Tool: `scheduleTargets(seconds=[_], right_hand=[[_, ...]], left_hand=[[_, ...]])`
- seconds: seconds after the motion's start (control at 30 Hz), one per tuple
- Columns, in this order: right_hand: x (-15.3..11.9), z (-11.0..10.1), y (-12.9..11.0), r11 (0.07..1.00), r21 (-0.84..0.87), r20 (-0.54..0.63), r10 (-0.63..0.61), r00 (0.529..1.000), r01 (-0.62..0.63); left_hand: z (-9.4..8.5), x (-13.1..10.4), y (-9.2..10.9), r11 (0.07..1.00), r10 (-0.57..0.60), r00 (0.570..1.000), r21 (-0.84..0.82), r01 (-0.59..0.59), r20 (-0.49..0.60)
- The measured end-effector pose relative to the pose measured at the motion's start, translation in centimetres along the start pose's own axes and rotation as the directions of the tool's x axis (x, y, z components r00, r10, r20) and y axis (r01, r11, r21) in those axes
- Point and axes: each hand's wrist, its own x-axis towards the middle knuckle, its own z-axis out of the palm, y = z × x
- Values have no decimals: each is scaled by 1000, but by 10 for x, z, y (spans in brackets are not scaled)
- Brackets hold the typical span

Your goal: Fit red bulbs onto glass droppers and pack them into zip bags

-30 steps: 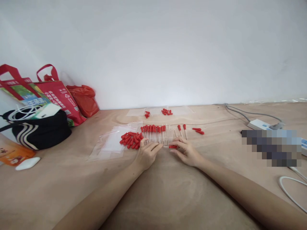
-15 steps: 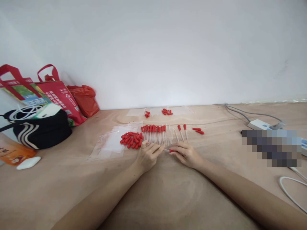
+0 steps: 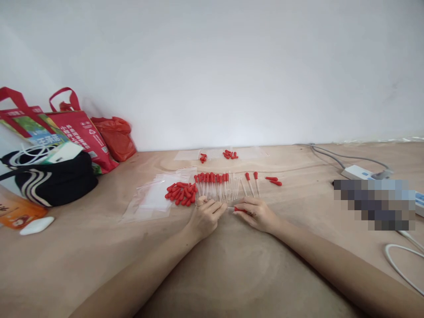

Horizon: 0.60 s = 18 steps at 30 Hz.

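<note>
My left hand [image 3: 207, 215] is closed round a thin clear dropper tube [image 3: 231, 208], most of it hidden by the fingers. At the tube's right end, my right hand [image 3: 260, 215] pinches a red rubber bulb [image 3: 240, 210]. Just beyond my hands lies a row of droppers [image 3: 212, 183], clear tubes with red bulbs at their far ends. A few bare tubes [image 3: 235, 185] lie at the right of that row. Two more capped droppers [image 3: 252, 181] rest past my right hand. Left of the row is a pile of loose red bulbs [image 3: 181, 193].
Clear plastic bags [image 3: 155, 194] lie under and beside the pile. Farther back are small groups of red pieces [image 3: 229, 154]. Two loose bulbs [image 3: 274, 180] lie to the right. Shopping bags [image 3: 79, 132] and a black pouch [image 3: 59, 183] stand left; a power strip [image 3: 357, 172] lies right.
My right fingers have shifted slightly on the red bulb, and more of its red shows now. Both hands stay at nearly the same spot.
</note>
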Motion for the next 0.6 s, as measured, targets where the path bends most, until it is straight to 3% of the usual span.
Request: scheduleTargets(seconds=[0.3,0.6], right_hand=[[4,-5,-3,978,-201,90,-32,995,50],[7,0,-2,955,-283,120,-59,991,91]], left_hand=[[-1,1,3,999,40,999,13,-40,-27],[0,3,4,998,58,998,30,-57,-35]])
